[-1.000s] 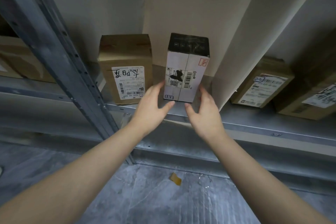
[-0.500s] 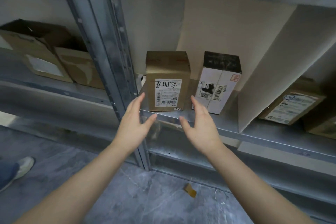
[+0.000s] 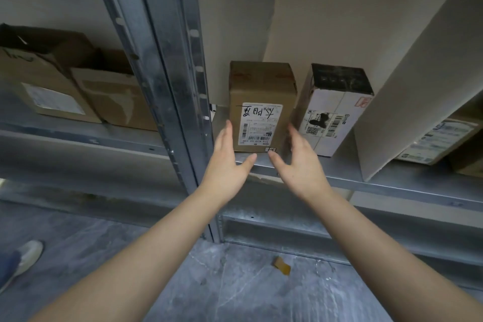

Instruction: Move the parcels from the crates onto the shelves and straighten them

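Note:
A brown cardboard parcel (image 3: 261,91) with a white shipping label stands upright on the metal shelf (image 3: 339,172). To its right a white parcel with a black top (image 3: 337,102) stands slightly turned. My left hand (image 3: 227,162) is at the brown parcel's left side and my right hand (image 3: 298,162) at its right side. Both hands have fingers spread and flank the box near its lower corners, gripping nothing.
A grey steel upright (image 3: 167,73) rises just left of the parcels. Brown boxes (image 3: 65,81) fill the left bay. A cardboard divider (image 3: 407,91) leans on the right, with more labelled parcels (image 3: 441,141) beyond. A tape scrap (image 3: 281,265) and someone's shoe (image 3: 23,259) are on the floor.
My hands left the white parcel and shifted left to flank the brown parcel. The view swung left and closer to the shelf.

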A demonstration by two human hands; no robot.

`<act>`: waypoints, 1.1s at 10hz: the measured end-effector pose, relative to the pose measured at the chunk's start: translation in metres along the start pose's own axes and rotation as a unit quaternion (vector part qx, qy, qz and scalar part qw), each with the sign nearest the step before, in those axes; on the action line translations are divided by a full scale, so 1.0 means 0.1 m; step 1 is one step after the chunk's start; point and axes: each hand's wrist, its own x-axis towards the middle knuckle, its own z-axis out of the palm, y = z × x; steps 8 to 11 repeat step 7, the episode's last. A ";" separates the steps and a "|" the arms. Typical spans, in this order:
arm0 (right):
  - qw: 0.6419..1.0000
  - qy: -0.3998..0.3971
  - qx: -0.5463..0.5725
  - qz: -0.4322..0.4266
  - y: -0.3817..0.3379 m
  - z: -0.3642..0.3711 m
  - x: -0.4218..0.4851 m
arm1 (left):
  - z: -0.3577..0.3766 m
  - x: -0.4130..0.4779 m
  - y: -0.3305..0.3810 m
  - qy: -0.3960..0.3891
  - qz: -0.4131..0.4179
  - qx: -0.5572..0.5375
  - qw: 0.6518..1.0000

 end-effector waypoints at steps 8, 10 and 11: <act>1.000 -0.002 -0.018 0.020 0.04 -0.06 -0.01 | -0.12 0.06 0.05 -0.023 0.026 0.095 0.995; 1.000 -0.002 -0.018 0.020 0.04 -0.06 -0.01 | -0.12 0.06 0.05 -0.023 0.026 0.095 0.995; 1.000 -0.002 -0.018 0.020 0.04 -0.06 -0.01 | -0.12 0.06 0.05 -0.023 0.026 0.095 0.995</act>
